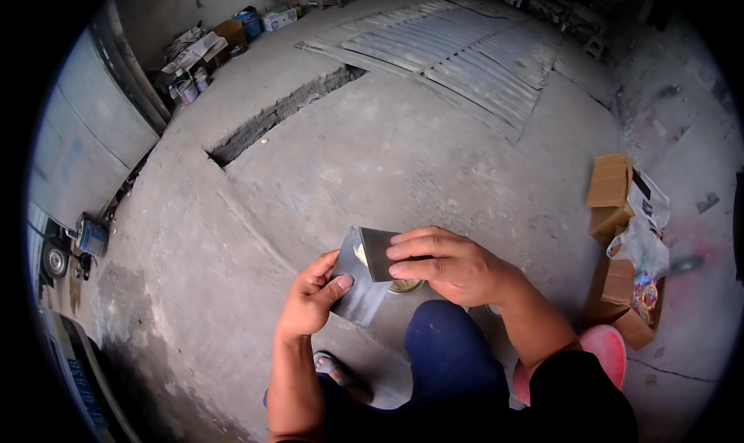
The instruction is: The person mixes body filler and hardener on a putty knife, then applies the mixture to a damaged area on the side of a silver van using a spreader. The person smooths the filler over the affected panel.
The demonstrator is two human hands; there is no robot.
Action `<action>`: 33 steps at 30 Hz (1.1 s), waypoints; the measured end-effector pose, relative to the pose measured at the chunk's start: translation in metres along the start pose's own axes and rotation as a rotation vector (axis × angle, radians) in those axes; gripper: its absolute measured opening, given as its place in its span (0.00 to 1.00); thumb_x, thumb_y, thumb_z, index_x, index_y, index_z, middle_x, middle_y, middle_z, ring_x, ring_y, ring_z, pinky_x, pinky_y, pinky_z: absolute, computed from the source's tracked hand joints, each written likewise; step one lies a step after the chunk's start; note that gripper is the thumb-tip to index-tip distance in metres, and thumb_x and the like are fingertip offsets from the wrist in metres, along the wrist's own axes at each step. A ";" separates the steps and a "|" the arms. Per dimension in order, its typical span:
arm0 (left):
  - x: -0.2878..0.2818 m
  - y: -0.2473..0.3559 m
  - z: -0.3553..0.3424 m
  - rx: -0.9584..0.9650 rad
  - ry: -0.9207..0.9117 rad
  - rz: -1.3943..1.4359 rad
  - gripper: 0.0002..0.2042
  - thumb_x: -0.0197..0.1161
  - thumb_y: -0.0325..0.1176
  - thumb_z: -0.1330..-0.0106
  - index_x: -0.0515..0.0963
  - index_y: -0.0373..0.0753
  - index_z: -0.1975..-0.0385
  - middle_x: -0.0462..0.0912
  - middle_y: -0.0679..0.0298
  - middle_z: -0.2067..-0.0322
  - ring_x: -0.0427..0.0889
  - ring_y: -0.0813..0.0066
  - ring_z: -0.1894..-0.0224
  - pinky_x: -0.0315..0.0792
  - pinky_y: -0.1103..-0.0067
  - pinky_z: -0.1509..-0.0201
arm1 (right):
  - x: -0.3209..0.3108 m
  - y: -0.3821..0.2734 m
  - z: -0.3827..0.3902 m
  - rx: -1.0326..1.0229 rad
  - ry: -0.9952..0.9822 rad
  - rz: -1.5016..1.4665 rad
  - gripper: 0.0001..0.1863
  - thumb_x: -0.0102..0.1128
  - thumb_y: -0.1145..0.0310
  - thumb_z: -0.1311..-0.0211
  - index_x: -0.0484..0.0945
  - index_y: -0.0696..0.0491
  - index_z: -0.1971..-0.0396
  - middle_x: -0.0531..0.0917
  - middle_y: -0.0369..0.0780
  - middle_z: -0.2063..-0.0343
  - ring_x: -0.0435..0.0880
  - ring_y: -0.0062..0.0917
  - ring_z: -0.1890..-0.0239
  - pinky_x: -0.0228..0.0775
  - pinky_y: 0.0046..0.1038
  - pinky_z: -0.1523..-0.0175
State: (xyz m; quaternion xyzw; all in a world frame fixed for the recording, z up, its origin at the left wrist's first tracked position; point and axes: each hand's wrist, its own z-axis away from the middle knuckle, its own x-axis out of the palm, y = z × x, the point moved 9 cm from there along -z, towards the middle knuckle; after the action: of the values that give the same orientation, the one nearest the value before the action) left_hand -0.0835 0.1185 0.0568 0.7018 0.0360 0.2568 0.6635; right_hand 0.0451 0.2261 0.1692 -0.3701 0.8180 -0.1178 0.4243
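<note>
My left hand grips a thin grey flat plate, its thumb on the near face and fingers behind. In my right hand is a dark, flat scraper blade, held with the fingers across its face. The blade stands tilted against the upper part of the plate, and the two meet along an edge. A small pale dab of paste shows between them. Below the right hand, partly hidden by it, sits a round yellowish tin.
Cardboard boxes with a plastic bag stand at the right, near a pink stool. A narrow trench cuts the floor, with ridged metal sheets beyond. At the left are a blue bucket and a vehicle's end.
</note>
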 end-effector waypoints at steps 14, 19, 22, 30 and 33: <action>0.003 -0.013 -0.007 0.008 0.018 0.207 0.20 0.56 0.22 0.34 0.67 0.31 0.42 0.80 0.61 0.52 0.78 0.75 0.51 0.71 0.79 0.46 | -0.008 0.072 0.066 0.277 0.048 0.177 0.22 0.55 0.86 0.47 0.75 0.53 0.51 0.79 0.41 0.53 0.78 0.34 0.50 0.73 0.32 0.47; 0.002 -0.028 -0.016 -0.008 0.263 0.488 0.20 0.55 0.21 0.34 0.67 0.36 0.42 0.81 0.60 0.53 0.80 0.73 0.53 0.74 0.75 0.48 | 0.004 0.093 0.111 0.660 0.556 -0.862 0.20 0.54 0.75 0.35 0.65 0.58 0.44 0.81 0.43 0.56 0.81 0.22 0.58 0.71 0.25 0.49; 0.022 -0.037 -0.019 -0.038 0.289 0.553 0.18 0.53 0.21 0.34 0.68 0.37 0.43 0.80 0.61 0.52 0.79 0.73 0.51 0.73 0.75 0.46 | 0.048 0.081 0.099 0.704 0.339 -0.977 0.20 0.54 0.73 0.33 0.62 0.57 0.44 0.80 0.41 0.57 0.77 0.18 0.54 0.68 0.23 0.47; 0.036 -0.034 -0.017 -0.015 0.244 0.539 0.20 0.56 0.24 0.34 0.67 0.38 0.42 0.79 0.62 0.50 0.78 0.72 0.49 0.71 0.73 0.43 | 0.043 0.124 0.094 0.800 0.396 -0.964 0.18 0.54 0.74 0.34 0.65 0.57 0.45 0.80 0.41 0.60 0.78 0.18 0.58 0.71 0.22 0.52; 0.033 -0.028 -0.017 0.019 0.235 0.482 0.20 0.56 0.24 0.34 0.66 0.38 0.41 0.79 0.63 0.50 0.78 0.73 0.49 0.70 0.73 0.43 | 0.027 0.138 0.102 0.832 0.466 -0.880 0.18 0.55 0.74 0.34 0.66 0.58 0.46 0.81 0.40 0.63 0.79 0.18 0.61 0.73 0.21 0.56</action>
State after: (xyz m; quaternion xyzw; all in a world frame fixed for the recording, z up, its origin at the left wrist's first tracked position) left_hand -0.0537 0.1503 0.0400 0.6616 -0.0528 0.4867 0.5680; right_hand 0.0448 0.3153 0.0204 -0.4402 0.5464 -0.6650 0.2556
